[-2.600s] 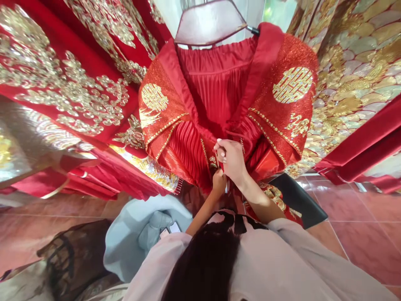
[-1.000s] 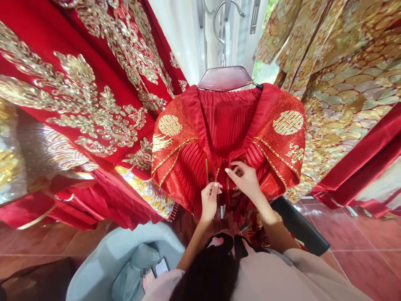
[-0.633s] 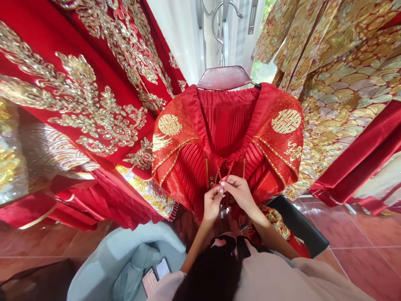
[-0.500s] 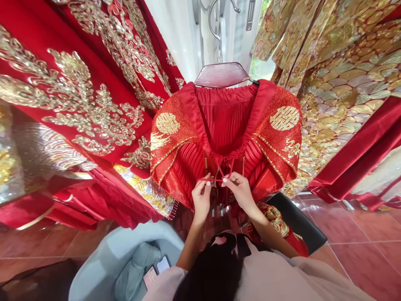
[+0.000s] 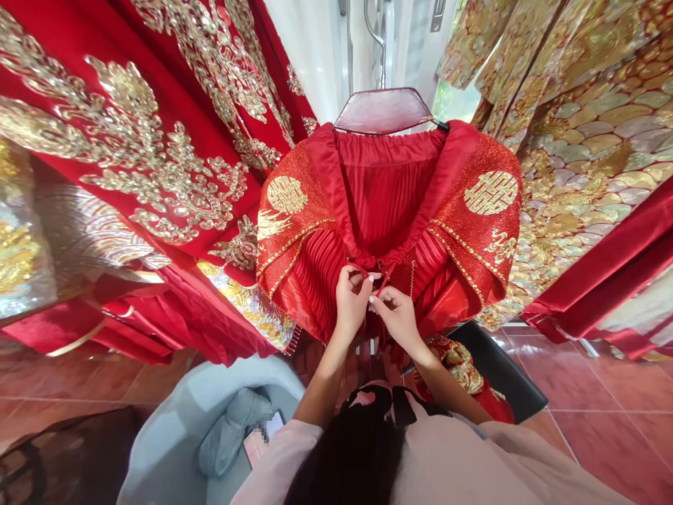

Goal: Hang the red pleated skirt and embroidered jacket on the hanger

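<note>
A red garment (image 5: 320, 263) with gold embroidered medallions, pleats and beaded trim hangs upright in front of me on a hanger (image 5: 383, 111). Its gathered neckline ends at the front in a thin red drawstring (image 5: 384, 282). My left hand (image 5: 350, 303) is closed, pinching the drawstring just under the neckline. Close beside it, my right hand (image 5: 397, 315) pinches the cord too, fingertips almost touching those of the left. The fingers hide how the cord crosses or loops.
Gold-beaded red fabric (image 5: 173, 175) hangs at left and a gold scale-patterned garment (image 5: 594, 133) at right. Below left stands a pale blue chair (image 5: 158, 428) with a grey cloth and phone-like items on it. A black seat or box (image 5: 518, 379) holds red-gold fabric.
My hands have come together, the left one moving up and right towards the neckline. The cord, earlier stretched straight between them, is now bunched at my fingertips. The view has shifted slightly.
</note>
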Action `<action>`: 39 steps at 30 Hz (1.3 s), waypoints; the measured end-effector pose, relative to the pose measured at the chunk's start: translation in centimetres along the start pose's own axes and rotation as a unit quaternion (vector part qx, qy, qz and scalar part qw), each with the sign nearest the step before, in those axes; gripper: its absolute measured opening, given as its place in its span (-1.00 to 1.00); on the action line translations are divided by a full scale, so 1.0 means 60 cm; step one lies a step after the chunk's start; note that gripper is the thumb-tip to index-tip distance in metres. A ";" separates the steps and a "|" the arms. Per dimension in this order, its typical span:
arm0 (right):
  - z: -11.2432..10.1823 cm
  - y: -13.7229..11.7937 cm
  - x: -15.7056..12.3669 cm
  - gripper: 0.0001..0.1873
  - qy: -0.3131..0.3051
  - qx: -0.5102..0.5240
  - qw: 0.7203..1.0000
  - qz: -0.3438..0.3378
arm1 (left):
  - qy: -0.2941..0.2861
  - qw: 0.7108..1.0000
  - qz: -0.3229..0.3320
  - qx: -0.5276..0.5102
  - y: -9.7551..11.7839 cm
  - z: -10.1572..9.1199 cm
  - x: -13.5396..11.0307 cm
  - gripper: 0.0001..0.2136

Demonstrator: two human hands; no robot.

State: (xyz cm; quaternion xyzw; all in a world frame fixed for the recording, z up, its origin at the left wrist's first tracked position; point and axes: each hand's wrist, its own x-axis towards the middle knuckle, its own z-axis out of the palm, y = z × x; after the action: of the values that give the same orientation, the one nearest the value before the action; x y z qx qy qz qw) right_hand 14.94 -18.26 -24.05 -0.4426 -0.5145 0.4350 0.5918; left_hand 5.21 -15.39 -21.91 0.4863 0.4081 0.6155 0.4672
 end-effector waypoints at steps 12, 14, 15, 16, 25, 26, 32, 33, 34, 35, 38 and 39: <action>0.004 -0.019 0.001 -0.71 -0.048 -0.035 0.998 -0.013 | 0.153 0.901 -0.162 -0.373 0.021 -0.049 -0.003 -0.68; 0.005 -0.021 0.000 -0.70 -0.052 -0.039 0.998 -0.013 | 0.105 0.874 -0.176 -0.441 0.036 -0.067 -0.003 -0.74; 0.004 -0.021 0.000 -0.69 -0.051 -0.038 0.998 -0.012 | 0.081 0.860 -0.175 -0.472 0.041 -0.077 -0.004 -0.75; 0.003 -0.020 -0.001 -0.68 -0.049 -0.038 0.998 -0.012 | 0.064 0.851 -0.167 -0.494 0.044 -0.088 -0.005 -0.76; -0.009 -0.017 0.002 -0.69 -0.042 -0.036 0.998 -0.016 | 0.135 0.880 -0.057 -0.452 -0.003 -0.179 -0.008 -0.70; -0.011 -0.017 0.003 -0.68 -0.039 -0.040 0.998 -0.020 | 0.150 0.891 -0.041 -0.427 -0.007 -0.192 -0.007 -0.67; -0.017 -0.011 0.005 -0.67 -0.054 -0.030 0.998 -0.008 | 0.249 0.963 -0.078 0.073 -0.016 -0.235 -0.008 -0.88; -0.015 -0.010 0.004 -0.68 -0.057 -0.029 0.998 -0.005 | 0.237 0.953 -0.071 0.174 -0.013 -0.228 -0.010 -0.91; -0.014 -0.009 0.004 -0.68 -0.059 -0.028 0.998 -0.002 | 0.217 0.944 -0.055 0.242 -0.010 -0.217 -0.011 -0.93; -0.012 -0.008 0.004 -0.68 -0.059 -0.029 0.998 -0.001 | 0.190 0.942 -0.037 0.275 -0.005 -0.201 -0.013 -0.94; -0.009 -0.010 0.003 -0.69 -0.068 -0.031 0.997 -0.002 | 0.062 0.975 0.006 0.212 0.007 -0.131 -0.013 -0.79; -0.008 -0.012 0.003 -0.70 -0.072 -0.038 0.997 -0.005 | 0.001 0.985 0.014 0.170 0.009 -0.104 -0.012 -0.72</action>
State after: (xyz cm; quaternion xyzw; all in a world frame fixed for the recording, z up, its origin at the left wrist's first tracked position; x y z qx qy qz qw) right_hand 15.49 -18.29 -23.37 -0.4299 -0.5737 0.4429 0.5384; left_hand -0.96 -16.53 -22.75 0.5636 0.5008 0.5440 0.3682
